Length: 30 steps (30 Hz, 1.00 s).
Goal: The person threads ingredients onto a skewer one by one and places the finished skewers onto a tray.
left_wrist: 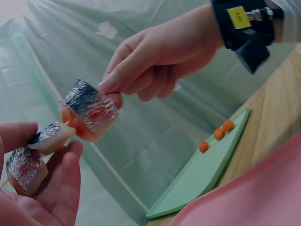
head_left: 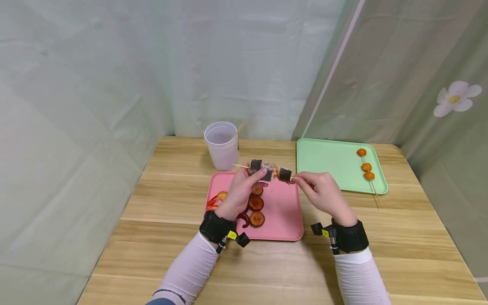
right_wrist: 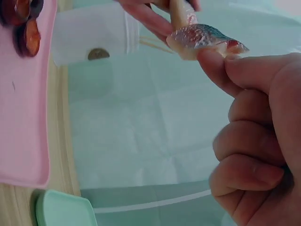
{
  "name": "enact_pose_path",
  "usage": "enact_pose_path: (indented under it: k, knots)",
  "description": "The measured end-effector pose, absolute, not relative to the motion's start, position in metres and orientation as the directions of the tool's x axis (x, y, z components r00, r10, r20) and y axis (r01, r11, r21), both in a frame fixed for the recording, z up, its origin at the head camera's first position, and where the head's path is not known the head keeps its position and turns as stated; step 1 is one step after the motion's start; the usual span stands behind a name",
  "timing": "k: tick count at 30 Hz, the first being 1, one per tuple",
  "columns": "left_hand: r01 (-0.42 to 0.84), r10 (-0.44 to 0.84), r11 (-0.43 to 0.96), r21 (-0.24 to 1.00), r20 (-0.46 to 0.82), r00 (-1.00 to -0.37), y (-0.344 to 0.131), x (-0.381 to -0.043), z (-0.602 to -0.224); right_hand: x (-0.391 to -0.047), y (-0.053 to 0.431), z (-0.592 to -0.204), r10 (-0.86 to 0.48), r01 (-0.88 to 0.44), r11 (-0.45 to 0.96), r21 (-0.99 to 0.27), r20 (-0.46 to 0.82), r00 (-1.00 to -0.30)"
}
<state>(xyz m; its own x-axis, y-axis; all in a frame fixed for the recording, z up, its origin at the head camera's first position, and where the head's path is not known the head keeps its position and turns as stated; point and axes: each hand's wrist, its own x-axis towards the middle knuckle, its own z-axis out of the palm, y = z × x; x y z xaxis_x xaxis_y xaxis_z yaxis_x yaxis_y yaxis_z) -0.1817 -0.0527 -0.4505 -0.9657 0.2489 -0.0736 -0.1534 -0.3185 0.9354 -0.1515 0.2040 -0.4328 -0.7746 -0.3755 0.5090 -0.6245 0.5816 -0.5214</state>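
A thin wooden skewer [head_left: 240, 166] carries several chunks of fish [head_left: 284, 174] with dark, silvery skin, held up above the pink tray [head_left: 282, 216]. My left hand [head_left: 238, 192] grips the left chunks, its thumb lying across them. At the other end, my right hand [head_left: 324, 192] pinches the skewer with thumb and forefinger, right beside the last fish chunk [left_wrist: 89, 110]. The left wrist view shows that chunk slightly apart from the others. Below my left hand on the tray lie round brown slices [head_left: 256, 203], a dark red curled piece [head_left: 245, 220] and orange-red prawns [head_left: 216, 201], partly hidden.
A white cup [head_left: 221, 150] holding thin sticks [head_left: 240, 128] stands behind the pink tray. To the right, a green tray [head_left: 324, 165] bears skewered orange balls [head_left: 367, 167], the stick ends reaching past its front rim. Curtains [head_left: 244, 63] hang along the table's back and sides.
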Motion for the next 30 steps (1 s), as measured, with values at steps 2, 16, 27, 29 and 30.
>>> enact_pose_path:
  k: [2, 16, 27, 29, 30]
  knots:
    - [-0.121, 0.237, -0.35, 0.929, -0.037, -0.971, -0.054, -0.183, -0.45, -0.152, 0.203, -0.433, -0.372, -0.611, 0.56, -0.56, 0.489, -0.789]
    - [-0.21, 0.316, -0.381, 0.901, -0.086, -0.945, -0.068, -0.193, -0.46, -0.154, 0.202, -0.439, -0.375, -0.507, 0.571, -0.645, 0.344, -0.861]
    - [-0.317, 0.361, -0.364, 0.876, -0.181, -0.915, -0.068, -0.19, -0.458, -0.151, 0.201, -0.435, -0.291, -0.433, 0.65, -0.624, 0.321, -0.901]
    - [-0.332, 0.37, -0.367, 0.869, -0.191, -0.909, -0.069, -0.19, -0.457, -0.151, 0.202, -0.436, -0.294, -0.438, 0.628, -0.643, 0.324, -0.899]
    - [-0.339, 0.375, -0.37, 0.865, -0.195, -0.907, -0.069, -0.189, -0.457, -0.151, 0.202, -0.436, -0.302, -0.437, 0.611, -0.66, 0.316, -0.899]
